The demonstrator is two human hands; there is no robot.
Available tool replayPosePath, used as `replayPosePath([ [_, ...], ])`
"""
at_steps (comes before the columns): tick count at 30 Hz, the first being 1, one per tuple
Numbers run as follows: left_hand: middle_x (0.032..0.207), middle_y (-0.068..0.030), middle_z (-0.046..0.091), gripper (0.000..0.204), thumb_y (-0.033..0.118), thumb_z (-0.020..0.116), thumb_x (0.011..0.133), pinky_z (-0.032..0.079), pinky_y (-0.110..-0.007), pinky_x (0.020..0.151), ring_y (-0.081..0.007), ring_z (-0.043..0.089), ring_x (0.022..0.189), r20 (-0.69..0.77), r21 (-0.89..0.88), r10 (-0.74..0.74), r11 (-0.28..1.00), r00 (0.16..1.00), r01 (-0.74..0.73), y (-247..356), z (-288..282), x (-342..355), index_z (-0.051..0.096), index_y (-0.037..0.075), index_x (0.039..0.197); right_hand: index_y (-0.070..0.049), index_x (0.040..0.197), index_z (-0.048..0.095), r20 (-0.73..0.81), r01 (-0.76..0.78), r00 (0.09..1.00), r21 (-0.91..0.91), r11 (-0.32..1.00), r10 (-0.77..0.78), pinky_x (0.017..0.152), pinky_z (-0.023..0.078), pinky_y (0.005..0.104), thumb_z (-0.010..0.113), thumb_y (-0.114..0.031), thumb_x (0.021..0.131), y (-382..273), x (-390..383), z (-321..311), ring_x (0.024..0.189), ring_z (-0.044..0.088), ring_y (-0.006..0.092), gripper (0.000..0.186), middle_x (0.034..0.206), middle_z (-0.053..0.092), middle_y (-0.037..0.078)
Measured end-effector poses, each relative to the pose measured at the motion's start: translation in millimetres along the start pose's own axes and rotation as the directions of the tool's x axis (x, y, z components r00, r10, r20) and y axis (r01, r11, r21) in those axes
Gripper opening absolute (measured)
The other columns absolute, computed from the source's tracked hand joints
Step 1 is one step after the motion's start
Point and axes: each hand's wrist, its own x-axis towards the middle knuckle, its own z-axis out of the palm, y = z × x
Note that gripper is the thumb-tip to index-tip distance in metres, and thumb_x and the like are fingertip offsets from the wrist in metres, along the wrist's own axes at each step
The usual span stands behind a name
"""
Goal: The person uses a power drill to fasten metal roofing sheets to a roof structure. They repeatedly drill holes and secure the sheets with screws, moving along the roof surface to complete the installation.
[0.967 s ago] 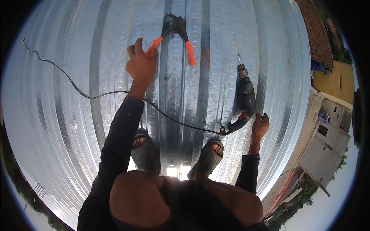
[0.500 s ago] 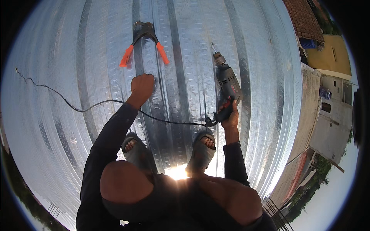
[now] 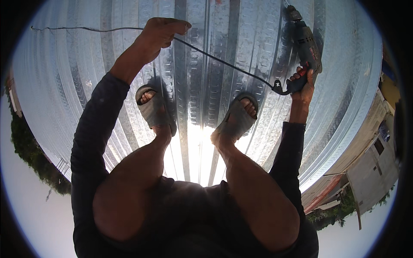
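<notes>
My right hand (image 3: 303,84) is closed round the handle of a black corded drill (image 3: 308,49) with a red trigger, its chuck and bit pointing to the top edge over the ribbed metal sheeting (image 3: 219,60). My left hand (image 3: 159,36) has its fingers curled at the black cord (image 3: 223,65), which runs from the drill past it to the far left. Whether it grips the cord is hidden by the hand.
My sandalled feet (image 3: 152,112) stand on the sheeting, my knees below them, with bright glare between. Past the right edge of the sheeting lie buildings (image 3: 370,176) and greenery. Trees (image 3: 32,157) show beyond the left edge.
My right hand has taken hold of the drill and moved with it up and rightward in view. My left hand is higher and the cord straighter. The orange-handled tool has left the view.
</notes>
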Motion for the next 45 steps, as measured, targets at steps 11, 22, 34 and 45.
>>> replayPosePath([
  [11,0.082,-0.0083,0.065,0.021,0.015,0.061,0.088,0.035,-0.026,0.051,-0.006,0.043,0.054,0.495,-0.043,-0.137,0.982,0.858,0.182,-60,27,-77,0.068,-0.001,0.101,0.003,0.133,0.057,0.178,0.391,0.92,-0.407,0.826,-0.348,0.064,0.052,0.0276,0.064,-0.03,0.101,-98,-130,106,0.07,0.06,0.0159,0.047,0.1,0.069,0.018],
  [22,0.079,-0.0034,0.056,0.047,0.011,0.048,0.09,0.036,-0.026,0.054,-0.009,0.042,0.056,0.481,-0.566,0.1,0.794,0.871,0.222,-106,-3,-144,0.059,0.009,0.135,0.003,0.133,0.053,0.045,0.48,0.845,-0.501,0.72,-0.532,0.047,0.036,0.0236,0.065,-0.043,0.099,-86,-419,75,0.066,0.051,0.0064,0.059,0.093,0.059,0.003],
  [34,0.076,-0.003,0.051,0.011,0.015,0.055,0.084,0.038,-0.033,0.053,-0.0167,0.043,0.053,-0.436,-0.895,0.399,-0.098,0.807,-0.435,-248,-181,-296,0.065,0.01,0.085,0.007,0.116,0.064,0.123,0.435,0.809,-0.783,0.445,-0.574,0.047,0.047,0.0282,0.074,-0.048,0.089,8,-455,87,0.06,0.059,0.0136,0.062,0.079,0.064,0.009],
  [45,0.05,0.0063,0.028,0.048,0.04,0.052,0.103,0.022,-0.03,0.04,-0.0112,0.028,0.04,-0.654,-0.667,-0.448,0.721,0.61,-0.186,-435,-14,-545,0.041,0.02,0.061,-0.001,0.133,0.064,0.064,0.228,0.934,-0.863,0.45,-0.352,0.095,0.049,0.0384,0.075,-0.03,0.091,36,-427,-33,0.104,0.065,0.0216,0.052,0.115,0.072,0.016],
])
